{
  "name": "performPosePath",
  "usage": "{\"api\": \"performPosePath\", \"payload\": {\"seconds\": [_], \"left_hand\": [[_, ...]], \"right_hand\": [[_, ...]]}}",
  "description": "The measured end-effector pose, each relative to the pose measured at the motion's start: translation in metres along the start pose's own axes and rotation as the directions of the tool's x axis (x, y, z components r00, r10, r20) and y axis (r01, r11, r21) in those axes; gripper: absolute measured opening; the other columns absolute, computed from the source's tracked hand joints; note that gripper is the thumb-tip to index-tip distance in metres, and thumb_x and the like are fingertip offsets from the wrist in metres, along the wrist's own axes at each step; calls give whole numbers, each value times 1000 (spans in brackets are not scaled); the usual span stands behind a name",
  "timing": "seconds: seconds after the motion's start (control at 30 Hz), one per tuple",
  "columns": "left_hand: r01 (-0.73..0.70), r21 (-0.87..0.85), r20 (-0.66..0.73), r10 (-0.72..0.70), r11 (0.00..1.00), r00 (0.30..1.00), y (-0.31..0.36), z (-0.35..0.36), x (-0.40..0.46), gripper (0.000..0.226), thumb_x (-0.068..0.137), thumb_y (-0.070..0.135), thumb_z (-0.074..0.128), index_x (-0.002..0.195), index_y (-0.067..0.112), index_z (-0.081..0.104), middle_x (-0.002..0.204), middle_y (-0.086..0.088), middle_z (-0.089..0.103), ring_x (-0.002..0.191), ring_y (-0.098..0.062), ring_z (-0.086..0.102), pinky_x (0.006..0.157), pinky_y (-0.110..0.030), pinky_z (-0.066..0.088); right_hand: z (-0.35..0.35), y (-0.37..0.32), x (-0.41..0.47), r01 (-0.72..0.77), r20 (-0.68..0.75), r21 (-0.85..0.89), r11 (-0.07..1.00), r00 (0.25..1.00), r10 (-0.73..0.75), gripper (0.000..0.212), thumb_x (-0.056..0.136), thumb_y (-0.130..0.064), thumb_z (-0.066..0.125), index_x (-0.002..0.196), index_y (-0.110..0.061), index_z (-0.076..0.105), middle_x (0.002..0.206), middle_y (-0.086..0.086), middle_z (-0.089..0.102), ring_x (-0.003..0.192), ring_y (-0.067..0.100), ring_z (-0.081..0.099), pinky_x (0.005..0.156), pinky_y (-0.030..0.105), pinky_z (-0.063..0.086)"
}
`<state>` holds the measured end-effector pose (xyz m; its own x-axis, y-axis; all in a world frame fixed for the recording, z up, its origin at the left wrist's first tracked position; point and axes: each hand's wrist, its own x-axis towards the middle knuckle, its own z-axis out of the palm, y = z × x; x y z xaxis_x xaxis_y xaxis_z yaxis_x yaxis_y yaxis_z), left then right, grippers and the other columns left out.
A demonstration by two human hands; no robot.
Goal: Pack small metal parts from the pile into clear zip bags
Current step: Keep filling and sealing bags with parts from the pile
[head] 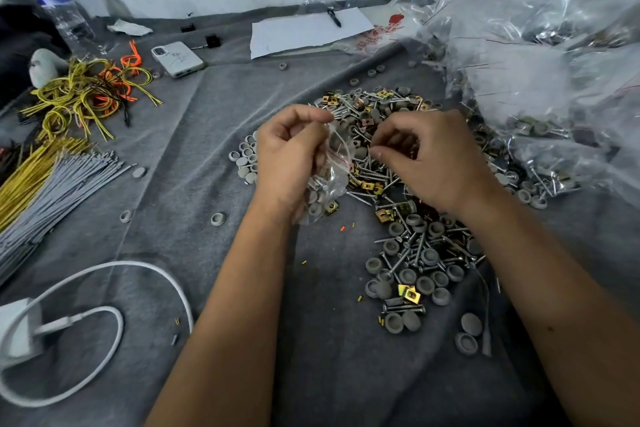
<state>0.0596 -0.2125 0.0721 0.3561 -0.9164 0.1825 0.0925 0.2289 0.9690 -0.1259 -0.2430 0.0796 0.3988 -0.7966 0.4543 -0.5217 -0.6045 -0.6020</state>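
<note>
White cable (104, 288) nearest — left hand (287, 156) grips zip bag (332, 163), right hand (433, 159) pinching.

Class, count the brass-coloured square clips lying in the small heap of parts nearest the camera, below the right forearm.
1. A single brass-coloured clip lies tilted among the grey caps and screws of that near heap; others may be buried underneath.

bare grey cloth (311, 340) lies open below the fingers (375, 149), between the two forearms. just beyond and to the right of the fingers the pile of screws and caps (408, 218) crowds the way, with heaped clear bags (540, 80) further right. left of the fingers, past loose caps (244, 158), cable ties (62, 180) and a white cable (114, 288) block the desk.
</note>
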Motion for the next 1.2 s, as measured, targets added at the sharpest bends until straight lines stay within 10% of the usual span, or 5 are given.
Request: {"api": "performPosePath", "payload": {"seconds": [0.33,0.57,0.77,0.93,1.2], "left_hand": [[38,-63,-75,-43,997,996,1,-3,2,27,91,-9,52,85,12,69,58,2,51,45,-9,39,45,-21,30],[11,21,13,-11,1000,1000,-1,0,0,26,90,-11,55,84,10,69,54,0,51,42,-9,40,41,-18,31],[-46,115,127,31,992,991,-8,8,-3,20,84,-8,57,87,8,70,45,6,48,39,-10,40,43,-21,32],[-56,113,133,41,992,990,-9,9,-2,19,79,-3,57,84,10,70,44,7,49,39,-10,40,42,-20,32],[-64,105,146,49,992,988,-9,9,-2,16,78,-2,59,86,7,69,43,8,48,39,-9,41,42,-19,33]], "right_hand": [[3,-2,0,56,373,-234,971,927,37,9,88,-33,79,89,-27,72,95,-16,55,94,8,58,90,39,52],[3,0,1,-82,104,-24,996,991,84,9,97,-20,70,97,-24,61,89,-20,61,82,-5,61,68,3,42],[0,-5,1,-2,-62,183,983,998,14,6,93,-14,74,94,-16,69,86,-9,71,80,5,69,74,21,57],[3,-1,0,0,-3,271,963,1000,0,8,95,-8,70,96,-15,66,81,-5,71,65,10,69,59,22,55],[2,-4,-1,87,-23,208,974,996,-84,22,82,-2,83,98,-14,76,91,-10,75,85,5,72,78,15,56]]}}
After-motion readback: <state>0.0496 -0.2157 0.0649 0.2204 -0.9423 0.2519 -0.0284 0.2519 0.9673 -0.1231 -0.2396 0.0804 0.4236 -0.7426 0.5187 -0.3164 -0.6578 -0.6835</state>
